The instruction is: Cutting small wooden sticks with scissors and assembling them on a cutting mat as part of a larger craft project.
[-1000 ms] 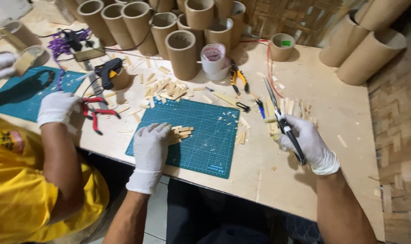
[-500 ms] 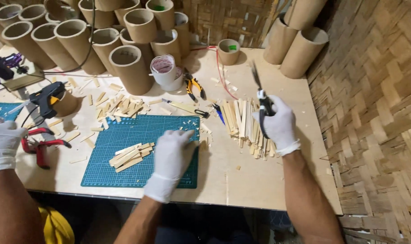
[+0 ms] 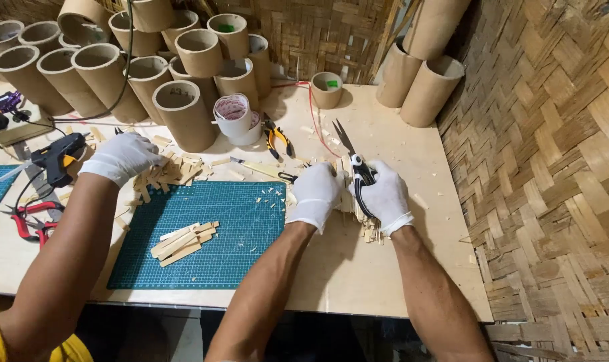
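Scissors (image 3: 357,175) are being grasped in the right hand (image 3: 383,196) | bamboo strips (image 3: 358,213), lying right of the cutting mat (image 3: 211,234), are being clasped by the left hand (image 3: 316,192) | strips are best being kept aligned, fingers clear of blades.

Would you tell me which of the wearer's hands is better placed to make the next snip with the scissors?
The right hand, probably: it already grips the black-handled scissors, blades pointing away. The left hand rests beside it on the bamboo strips, suited to steadying them.
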